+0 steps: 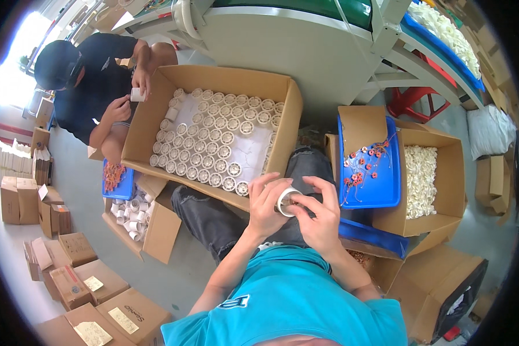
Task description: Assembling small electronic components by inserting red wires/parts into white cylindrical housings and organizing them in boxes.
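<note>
The left hand point(266, 203) grips a white, hollow plastic cylinder point(282, 201) beside the near-right corner of the brown cardboard box point(230, 81), apparently angling its mouth toward the right hand point(319, 221), whose narrowed fingers meet it; whether they pinch anything is unclear.

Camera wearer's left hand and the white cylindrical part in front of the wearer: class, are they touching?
Touching. The head view shows the left hand curled around the white cylindrical part, fingers against its outer wall.
</note>
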Demonstrator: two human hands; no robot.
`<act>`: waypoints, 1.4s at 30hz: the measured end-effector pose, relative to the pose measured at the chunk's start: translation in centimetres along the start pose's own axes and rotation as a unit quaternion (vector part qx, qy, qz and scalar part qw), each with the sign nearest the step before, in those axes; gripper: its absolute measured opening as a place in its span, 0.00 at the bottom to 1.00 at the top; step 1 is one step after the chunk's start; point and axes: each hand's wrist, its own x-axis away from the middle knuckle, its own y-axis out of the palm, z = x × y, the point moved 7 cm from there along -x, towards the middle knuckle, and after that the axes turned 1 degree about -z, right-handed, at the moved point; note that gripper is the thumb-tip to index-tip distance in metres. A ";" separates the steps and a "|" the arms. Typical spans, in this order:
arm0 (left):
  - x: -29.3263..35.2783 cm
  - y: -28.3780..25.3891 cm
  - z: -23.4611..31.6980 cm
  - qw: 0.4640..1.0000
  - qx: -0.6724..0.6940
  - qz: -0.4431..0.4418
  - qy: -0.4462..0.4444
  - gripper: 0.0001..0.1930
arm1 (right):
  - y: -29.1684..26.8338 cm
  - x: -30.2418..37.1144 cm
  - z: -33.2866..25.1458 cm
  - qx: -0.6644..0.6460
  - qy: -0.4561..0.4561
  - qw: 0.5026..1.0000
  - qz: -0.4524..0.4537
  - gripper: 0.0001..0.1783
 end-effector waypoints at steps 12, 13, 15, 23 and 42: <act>0.6 1.2 -0.7 0.987 0.151 -0.043 -0.038 0.23 | 0.7 -0.3 0.7 0.032 0.049 0.997 -0.056 0.13; 0.6 1.3 -0.8 0.987 0.152 -0.043 -0.038 0.23 | 0.7 -0.2 0.7 0.032 0.050 0.997 -0.056 0.13; 0.5 1.4 -0.8 0.988 0.141 -0.051 -0.034 0.23 | 0.8 -0.1 0.7 0.028 0.042 0.997 -0.055 0.13; 0.5 1.2 -0.3 0.984 0.162 -0.058 -0.038 0.22 | 0.8 -0.1 0.8 0.028 0.047 0.993 -0.105 0.10; 1.0 2.4 -1.2 0.993 0.101 -0.059 -0.034 0.23 | 1.7 -0.4 3.1 -0.029 0.099 0.992 -0.069 0.10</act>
